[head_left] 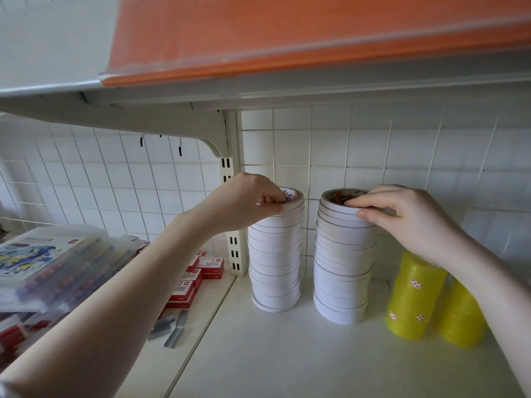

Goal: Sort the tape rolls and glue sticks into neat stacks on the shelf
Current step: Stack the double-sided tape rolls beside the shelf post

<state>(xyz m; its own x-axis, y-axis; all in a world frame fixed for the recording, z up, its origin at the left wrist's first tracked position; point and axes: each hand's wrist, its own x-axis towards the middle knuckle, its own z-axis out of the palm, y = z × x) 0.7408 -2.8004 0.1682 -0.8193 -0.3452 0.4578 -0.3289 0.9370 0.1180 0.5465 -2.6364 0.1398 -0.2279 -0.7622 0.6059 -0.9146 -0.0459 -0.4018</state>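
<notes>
A white shelf [287,354] carries all the things, and behind it stands a white wire grid wall [402,145]. Above hangs another shelf with an orange front strip [287,61], held by a cream bracket [201,133] on a slotted upright post [234,242].

At the left side lies a large clear plastic case of coloured pens [51,262], tilted on other packs. Near it are red and white small boxes [195,280], piled loosely, and in front of them some grey strips of staples [172,326] lie flat on the shelf.

In the middle stand two tall stacks of white tape rolls, close together but not touching. The left stack [274,262] stands just beside the post, and the right stack [343,268] is a little uneven, some rolls being shifted to the side. To the right of them are two short stacks of yellow tape rolls [411,300], partly hidden behind the right forearm.

The left hand [244,202] is at the top of the left stack; its fingers are curled and pinch the top roll at its near edge. The right hand [408,216] is at the top of the right stack; the thumb presses on the outside of the upper rolls and the fingers curl over the rim of the top roll, so it grips this roll.
</notes>
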